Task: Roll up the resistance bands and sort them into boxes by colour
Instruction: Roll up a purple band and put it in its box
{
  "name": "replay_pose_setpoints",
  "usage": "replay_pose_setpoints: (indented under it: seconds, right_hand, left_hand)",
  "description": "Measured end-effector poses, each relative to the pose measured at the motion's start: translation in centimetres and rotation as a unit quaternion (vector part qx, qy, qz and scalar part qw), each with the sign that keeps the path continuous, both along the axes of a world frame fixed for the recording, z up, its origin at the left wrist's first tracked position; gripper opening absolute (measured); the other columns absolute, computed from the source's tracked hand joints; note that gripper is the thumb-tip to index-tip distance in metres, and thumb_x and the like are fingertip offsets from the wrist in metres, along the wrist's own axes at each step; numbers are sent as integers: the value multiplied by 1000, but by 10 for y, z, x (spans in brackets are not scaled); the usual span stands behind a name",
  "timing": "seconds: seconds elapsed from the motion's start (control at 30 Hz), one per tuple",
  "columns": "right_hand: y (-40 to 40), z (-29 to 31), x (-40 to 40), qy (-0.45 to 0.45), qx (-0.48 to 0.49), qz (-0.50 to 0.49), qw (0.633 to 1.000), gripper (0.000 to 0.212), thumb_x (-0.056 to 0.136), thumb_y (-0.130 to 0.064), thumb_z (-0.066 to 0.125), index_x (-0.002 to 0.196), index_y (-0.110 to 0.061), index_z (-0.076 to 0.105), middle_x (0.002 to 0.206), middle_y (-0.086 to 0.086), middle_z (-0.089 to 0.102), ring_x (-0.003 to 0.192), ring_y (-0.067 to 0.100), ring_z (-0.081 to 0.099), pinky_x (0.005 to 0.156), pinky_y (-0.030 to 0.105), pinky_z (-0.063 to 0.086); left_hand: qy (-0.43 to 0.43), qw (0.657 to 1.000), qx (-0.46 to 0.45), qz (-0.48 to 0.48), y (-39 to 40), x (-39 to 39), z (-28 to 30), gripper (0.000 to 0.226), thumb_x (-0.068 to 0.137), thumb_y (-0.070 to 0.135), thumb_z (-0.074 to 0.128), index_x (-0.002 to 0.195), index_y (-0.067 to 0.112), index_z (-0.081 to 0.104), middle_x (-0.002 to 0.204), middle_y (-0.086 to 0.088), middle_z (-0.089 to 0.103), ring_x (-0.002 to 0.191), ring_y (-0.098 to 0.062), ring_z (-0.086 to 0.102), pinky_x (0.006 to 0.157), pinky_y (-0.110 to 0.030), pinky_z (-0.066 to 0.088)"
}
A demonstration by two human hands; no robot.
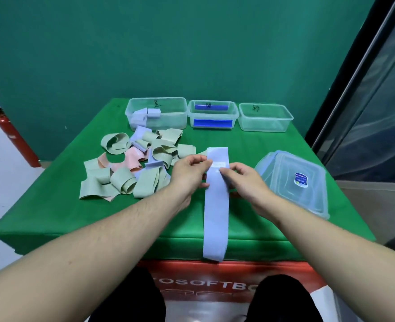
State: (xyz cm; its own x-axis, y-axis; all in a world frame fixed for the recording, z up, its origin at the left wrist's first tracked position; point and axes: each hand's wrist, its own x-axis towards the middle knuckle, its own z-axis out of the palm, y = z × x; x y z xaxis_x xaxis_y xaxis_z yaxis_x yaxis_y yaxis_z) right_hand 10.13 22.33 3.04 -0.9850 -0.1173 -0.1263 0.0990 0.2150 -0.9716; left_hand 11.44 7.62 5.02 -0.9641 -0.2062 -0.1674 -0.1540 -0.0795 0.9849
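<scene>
A long pale blue resistance band (216, 210) lies flat across the green table, its near end hanging over the front edge. My left hand (187, 173) and my right hand (243, 180) pinch it from either side near its far end, by a small white label. Left of my hands lies a pile of loose bands (126, 166) in green, pink and pale blue. At the back stand three clear boxes: the left box (168, 117) holds rolled pale blue bands, the middle box (212, 112) holds dark blue pieces, the right box (265, 118) shows nothing inside.
A stack of clear lids (294, 180) rests at the table's right side. A red fire extinguisher (13, 135) stands on the floor at the left. A green wall rises behind the table (52, 217), and a dark frame runs along the right.
</scene>
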Motion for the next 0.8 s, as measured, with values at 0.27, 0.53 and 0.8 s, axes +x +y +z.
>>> replay_pose_setpoints:
  seconds: [0.27,0.53,0.8]
  right_hand:
    - [3,-21,-65,29,149,-52,987,24,90,-34,67,76,-15,70,58,-1,51,43,15,39,42,21,32]
    - [3,-24,-102,-56,25,-77,995,16,96,-14,62,109,-18,56,65,5,55,35,7,43,36,18,39]
    - [14,-39,-47,43,143,43,988,15,93,-11,58,104,-18,65,69,8,60,35,15,44,38,22,38]
  left_hand:
    - [-36,997,-70,-1,5,-66,-34,13,91,15,69,101,9,64,79,-3,63,47,-11,45,44,-22,42]
    - [-41,998,-32,-20,20,-91,-47,25,94,10,62,116,15,52,82,-9,62,64,-22,59,71,-40,58]
    - [78,962,-231,-122,2,-35,-78,15,90,7,63,93,22,65,76,7,60,57,3,48,60,-13,42]
